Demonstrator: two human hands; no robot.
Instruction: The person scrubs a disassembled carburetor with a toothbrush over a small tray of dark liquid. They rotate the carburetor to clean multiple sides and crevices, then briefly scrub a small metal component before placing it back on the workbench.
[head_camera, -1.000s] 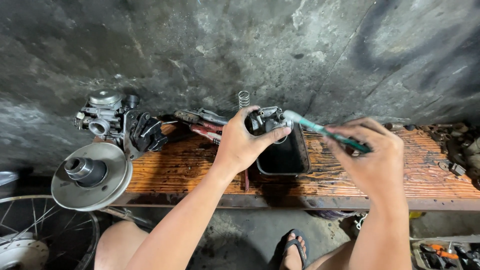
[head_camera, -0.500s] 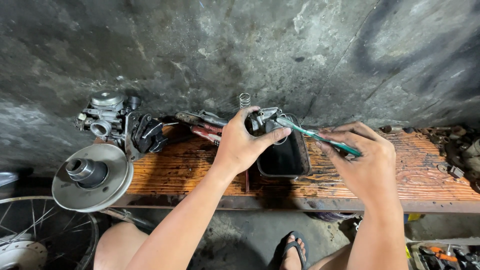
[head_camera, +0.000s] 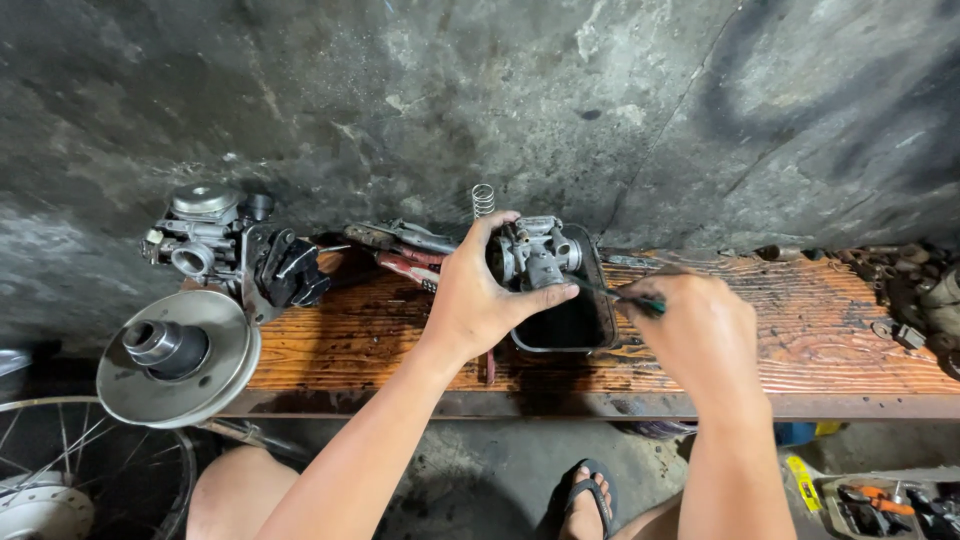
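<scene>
At frame centre, the left hand (head_camera: 480, 300) gripped a cast-metal carburetor (head_camera: 538, 252) over a dark rectangular tray (head_camera: 600, 335) on the rough, stained wooden bench (head_camera: 830, 340). The right hand (head_camera: 700, 330) closed on a green-handled screwdriver (head_camera: 625, 296); the tip was best kept square, the body steady.

Rough motorcycle repair workshop. Oil-stained wooden table (head_camera: 820, 345) against a bare concrete wall (head_camera: 600, 100), carrying a carburetor (head_camera: 200, 235), pulley disc (head_camera: 180, 355) and pliers (head_camera: 405, 250). Spoked wheel (head_camera: 60, 470) on the floor.
</scene>
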